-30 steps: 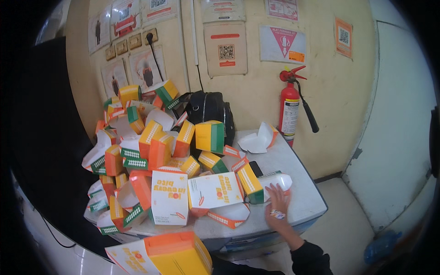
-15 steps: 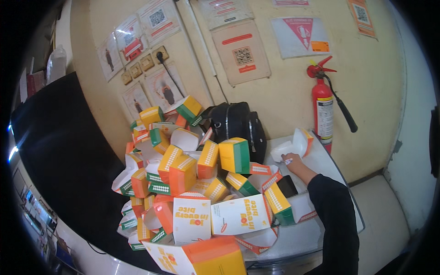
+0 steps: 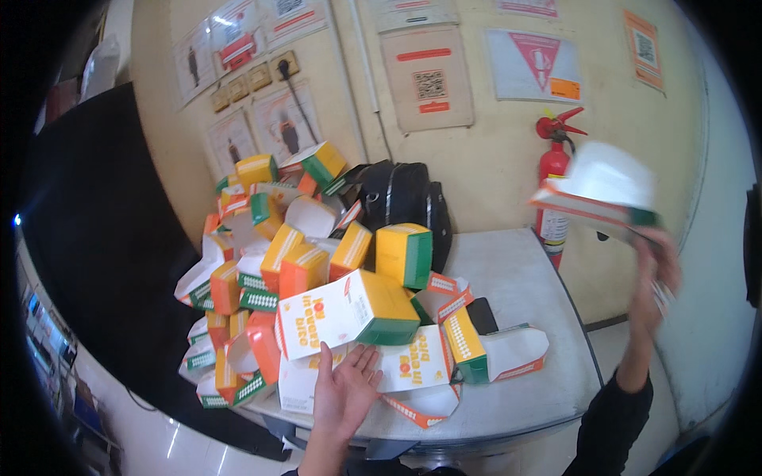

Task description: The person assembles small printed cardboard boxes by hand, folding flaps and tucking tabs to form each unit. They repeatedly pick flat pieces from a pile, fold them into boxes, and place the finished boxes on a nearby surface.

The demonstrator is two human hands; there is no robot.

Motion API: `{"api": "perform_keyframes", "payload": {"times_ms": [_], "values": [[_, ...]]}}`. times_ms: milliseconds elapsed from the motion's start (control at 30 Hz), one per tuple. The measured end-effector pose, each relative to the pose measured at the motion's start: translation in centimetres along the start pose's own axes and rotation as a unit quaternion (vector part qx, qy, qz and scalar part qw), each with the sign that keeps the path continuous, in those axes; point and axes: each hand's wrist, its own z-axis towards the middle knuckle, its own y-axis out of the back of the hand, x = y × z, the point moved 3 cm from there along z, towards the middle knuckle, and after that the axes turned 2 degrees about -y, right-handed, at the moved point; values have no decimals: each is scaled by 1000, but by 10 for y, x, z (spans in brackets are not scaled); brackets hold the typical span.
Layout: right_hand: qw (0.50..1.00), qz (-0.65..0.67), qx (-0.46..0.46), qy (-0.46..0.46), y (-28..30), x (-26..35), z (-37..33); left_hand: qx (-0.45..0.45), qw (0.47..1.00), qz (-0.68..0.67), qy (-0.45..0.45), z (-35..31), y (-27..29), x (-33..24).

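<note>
My right hand (image 3: 657, 274) is raised at the right, closed on the edge of an open cardboard food box (image 3: 611, 181) with a white inside and orange and green edges. Motion blurs this box, which hangs in front of the wall and fire extinguisher. Something small and white shows at the same hand; I cannot make out what. My left hand (image 3: 345, 393) is held palm up with fingers spread, holding nothing. Just beyond its fingertips, a white, yellow and green food box (image 3: 349, 313) lies on the front of a large pile of similar boxes (image 3: 305, 268).
The pile covers the left part of a white table (image 3: 516, 274). Behind it stands a black backpack (image 3: 403, 198). A dark flat item (image 3: 481, 316) lies near an open box (image 3: 508, 353). A red fire extinguisher (image 3: 553, 166) hangs on the wall. A black panel (image 3: 95, 238) stands at left.
My right hand has lifted the open box off the table's far right and moved right. My left hand has come into view. A white, yellow and green box now lies on the pile's front.
</note>
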Motion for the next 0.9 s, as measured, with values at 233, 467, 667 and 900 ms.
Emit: {"api": "perform_keyframes", "payload": {"times_ms": [233, 467, 667, 900], "values": [[905, -68, -34, 419, 45, 106, -75, 26, 956, 215, -198, -82, -28, -12], [817, 53, 262, 510, 7, 205, -107, 186, 648, 580, -457, -150, -59, -24], [820, 265, 178, 476, -29, 250, -129, -41, 723, 354, -592, -188, -27, -45], [704, 376, 144, 586, -60, 296, -176, -185, 782, 204, -559, -224, 12, -67]]}}
